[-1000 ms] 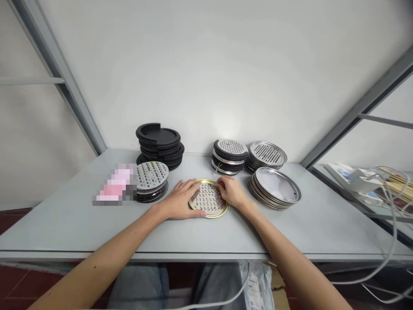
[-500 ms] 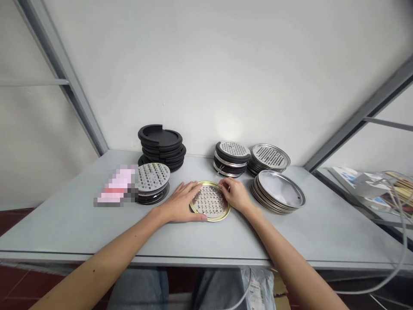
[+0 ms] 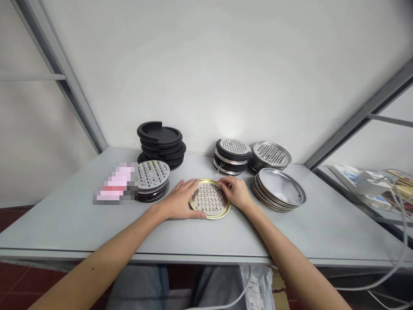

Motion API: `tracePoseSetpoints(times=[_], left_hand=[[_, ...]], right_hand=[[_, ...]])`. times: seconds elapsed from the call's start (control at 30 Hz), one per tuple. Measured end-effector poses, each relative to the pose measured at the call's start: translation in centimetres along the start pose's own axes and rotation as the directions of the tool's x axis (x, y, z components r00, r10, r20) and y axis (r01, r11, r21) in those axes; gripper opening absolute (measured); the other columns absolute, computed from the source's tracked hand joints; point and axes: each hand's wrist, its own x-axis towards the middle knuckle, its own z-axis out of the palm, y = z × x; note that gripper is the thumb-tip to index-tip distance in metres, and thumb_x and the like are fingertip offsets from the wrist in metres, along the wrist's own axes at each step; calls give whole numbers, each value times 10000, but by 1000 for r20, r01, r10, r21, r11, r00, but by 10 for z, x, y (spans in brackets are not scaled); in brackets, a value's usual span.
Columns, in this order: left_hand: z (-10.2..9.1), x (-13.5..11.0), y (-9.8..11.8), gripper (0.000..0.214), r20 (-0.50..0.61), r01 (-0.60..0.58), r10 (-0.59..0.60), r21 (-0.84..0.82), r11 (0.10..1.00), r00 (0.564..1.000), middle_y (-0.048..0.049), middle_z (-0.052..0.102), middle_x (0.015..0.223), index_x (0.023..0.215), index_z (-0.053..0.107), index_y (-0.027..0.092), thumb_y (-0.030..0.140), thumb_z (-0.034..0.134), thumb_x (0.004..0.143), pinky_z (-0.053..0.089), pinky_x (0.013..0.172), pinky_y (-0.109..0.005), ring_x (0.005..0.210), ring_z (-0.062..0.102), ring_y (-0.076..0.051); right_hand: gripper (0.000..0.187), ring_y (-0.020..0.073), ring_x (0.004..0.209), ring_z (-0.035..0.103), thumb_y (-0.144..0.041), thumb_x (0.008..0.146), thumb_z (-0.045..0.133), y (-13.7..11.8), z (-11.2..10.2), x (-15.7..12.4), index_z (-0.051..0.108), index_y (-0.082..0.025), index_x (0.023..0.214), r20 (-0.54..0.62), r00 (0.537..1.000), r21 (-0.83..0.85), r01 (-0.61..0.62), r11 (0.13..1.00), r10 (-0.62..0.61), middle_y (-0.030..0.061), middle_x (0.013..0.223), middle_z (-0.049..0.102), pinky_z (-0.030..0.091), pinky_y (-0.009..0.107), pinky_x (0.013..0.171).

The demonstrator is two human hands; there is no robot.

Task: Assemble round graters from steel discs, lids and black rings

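Head view: the gold-rimmed grater (image 3: 210, 199) lies flat on the table (image 3: 80, 215) between the hands. The left hand (image 3: 180, 201) is clamped on its nine-o'clock side, thumb and fingers spread along the rim. The right hand (image 3: 237, 192) has its fingertips bunched at the one-o'clock edge; whether they pinch it, I cannot tell. Farther out sit grey discs (image 3: 153, 174) at ten o'clock, black holders (image 3: 161, 144) behind them, slotted plates (image 3: 271, 154) at two, trays (image 3: 279, 187) at three.
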Motion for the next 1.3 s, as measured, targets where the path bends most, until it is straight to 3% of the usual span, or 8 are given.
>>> tracePoseSetpoints(times=[0.13, 0.57, 0.7, 0.97, 1.3], left_hand=[[1, 0, -1, 1146, 4, 32, -32, -7, 999, 999, -140, 187, 1543, 1492, 19, 188, 741, 589, 667, 114, 1153, -455, 1413, 186, -310], [0, 0, 2, 1077, -6, 0, 0, -1, 1000, 1000, -125, 215, 1535, 1485, 75, 211, 717, 594, 688, 103, 1156, -477, 1416, 178, -292], [1, 0, 1, 1093, -5, -3, 3, 6, 1000, 1000, -116, 185, 1546, 1491, 19, 212, 715, 582, 701, 86, 1160, -466, 1417, 174, -291], [4, 0, 0, 1116, -1, 9, -9, 25, 1000, 1000, -128, 181, 1546, 1493, -3, 198, 732, 568, 697, 82, 1156, -450, 1418, 169, -286], [3, 0, 1, 1094, -1, 14, -14, 23, 1000, 1000, -126, 184, 1546, 1490, 25, 207, 716, 582, 698, 87, 1152, -458, 1417, 174, -288]], right_hand=[[175, 153, 692, 576, -263, 867, 524, -1, 1, 0, 683, -193, 880, 40, 999, -5, 11, 1000, -11, 28, 769, 656, 404, 250, 649], [168, 153, 719, 591, -309, 876, 533, -4, 1, -1, 684, -245, 911, 68, 997, -175, -16, 985, 28, 18, 878, 675, 358, 246, 603], [161, 161, 723, 591, -293, 876, 528, -5, 0, 1, 670, -220, 895, 73, 996, -202, -34, 979, 50, 29, 858, 674, 349, 251, 604], [149, 159, 744, 584, -199, 864, 500, -6, 0, 5, 644, -162, 870, 125, 992, -159, -10, 987, 31, 61, 850, 670, 373, 245, 662], [127, 153, 696, 565, -165, 840, 507, -4, 3, 6, 633, -152, 836, 101, 995, -117, 0, 993, 12, 58, 801, 666, 365, 249, 642]])
